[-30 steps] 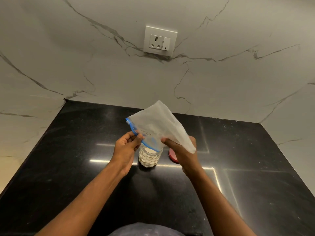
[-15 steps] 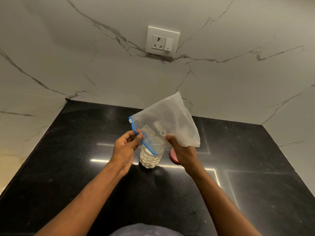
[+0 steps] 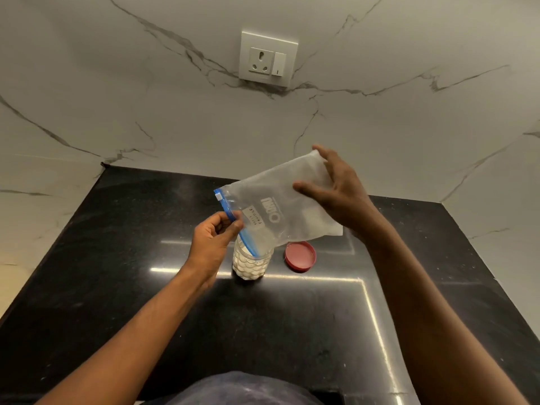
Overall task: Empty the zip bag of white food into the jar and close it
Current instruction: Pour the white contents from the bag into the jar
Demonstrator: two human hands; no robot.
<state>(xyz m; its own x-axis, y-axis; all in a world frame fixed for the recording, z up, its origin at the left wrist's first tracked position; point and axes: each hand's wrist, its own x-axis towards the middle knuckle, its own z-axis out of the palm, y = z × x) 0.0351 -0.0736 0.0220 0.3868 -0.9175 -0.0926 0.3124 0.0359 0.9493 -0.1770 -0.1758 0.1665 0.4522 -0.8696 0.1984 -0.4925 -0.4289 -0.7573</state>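
A clear zip bag (image 3: 280, 209) with a blue zip strip hangs tilted over a small clear jar (image 3: 250, 266), its mouth pointing down into the jar's opening. The jar stands on the black counter and holds white food up to near its top. My left hand (image 3: 214, 239) pinches the blue zip edge beside the jar mouth. My right hand (image 3: 339, 190) holds the raised bottom end of the bag, fingers spread over it. The bag looks almost empty. A red lid (image 3: 300, 256) lies flat on the counter just right of the jar.
The black stone counter (image 3: 117, 287) runs to marble walls at the back and both sides. A white socket with a switch (image 3: 267, 62) is on the back wall. The counter's front edge is close to my body.
My right hand has moved up from the bag's lower side to its far bottom end, lifting it higher. The bag now lies flatter and more stretched. The red lid has come into full view.
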